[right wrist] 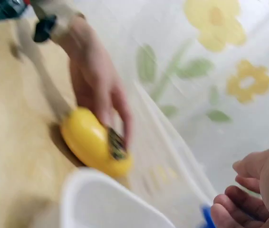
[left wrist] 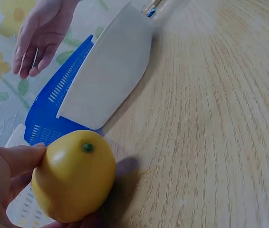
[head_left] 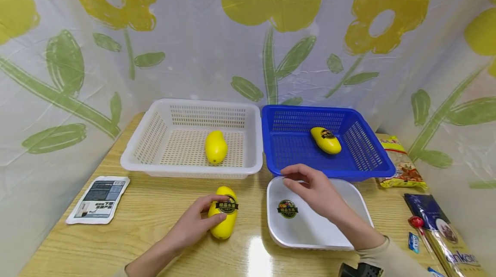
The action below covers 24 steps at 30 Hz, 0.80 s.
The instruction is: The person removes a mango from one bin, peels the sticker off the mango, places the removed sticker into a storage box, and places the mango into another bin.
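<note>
My left hand [head_left: 193, 221] grips a yellow mango [head_left: 224, 228] on the table, thumb and fingers curled about its sides. A dark fruit sticker [head_left: 227, 204] is on its upper face. In the left wrist view, the green stem spot [left wrist: 88, 147] marks the mango's near end. Over the white tub [head_left: 321, 234] hovers my right hand [head_left: 315, 191], fingers loosely bent and holding nothing. Another round sticker [head_left: 287, 209] shows at the tub's left side. The right wrist view is blurred, with the left hand [right wrist: 94, 80] on the mango [right wrist: 84, 137].
Behind the left hand stands a white basket [head_left: 155, 168] holding a plain mango [head_left: 215, 147]. A blue basket [head_left: 286, 147] beside it holds a stickered mango [head_left: 329, 144]. Packets [head_left: 401, 163] and a red lollipop [head_left: 416, 222] lie at right, a white pouch [head_left: 98, 199] at left.
</note>
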{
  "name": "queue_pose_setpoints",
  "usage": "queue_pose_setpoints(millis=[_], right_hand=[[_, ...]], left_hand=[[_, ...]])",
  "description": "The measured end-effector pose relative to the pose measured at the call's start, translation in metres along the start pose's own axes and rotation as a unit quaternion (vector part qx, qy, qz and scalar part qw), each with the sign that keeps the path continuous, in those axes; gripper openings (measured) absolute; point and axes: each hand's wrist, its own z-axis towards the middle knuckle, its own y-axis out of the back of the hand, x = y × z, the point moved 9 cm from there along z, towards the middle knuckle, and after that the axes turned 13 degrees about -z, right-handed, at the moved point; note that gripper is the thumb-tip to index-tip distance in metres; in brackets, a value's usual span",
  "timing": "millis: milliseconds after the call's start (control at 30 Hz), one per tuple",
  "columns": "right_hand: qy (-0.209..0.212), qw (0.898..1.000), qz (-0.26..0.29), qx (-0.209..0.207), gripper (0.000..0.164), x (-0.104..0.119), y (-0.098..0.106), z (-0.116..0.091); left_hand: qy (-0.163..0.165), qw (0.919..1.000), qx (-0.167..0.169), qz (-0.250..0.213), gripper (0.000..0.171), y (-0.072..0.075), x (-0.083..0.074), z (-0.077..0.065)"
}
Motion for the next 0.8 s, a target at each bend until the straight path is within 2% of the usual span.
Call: queue_pose_setpoints(millis=[167,400,567,800], right_hand=[[0.007,0.998,0.024,0.058,0.025,0.016,-0.042,0.001],[0.004,0.994,0.06,0.096,0.027,0.027,-0.081,-0.002],[0.012,0.992,0.078,0.102,0.029,0.034,-0.097,-0.002],[0.014,0.988,0.115,0.098,0.033,0.04,-0.109,-0.003]], left_hand=[[0.011,0.9994,-0.03,-0.01,0.041,0.006,0.002,-0.004],[0.002,0.9993,-0.036,-0.011,0.044,0.005,0.001,-0.006],[-0.003,0.9991,-0.043,-0.001,0.044,0.005,0.002,-0.006],[-0.005,0.9986,-0.053,-0.004,0.044,0.006,0.004,-0.006]])
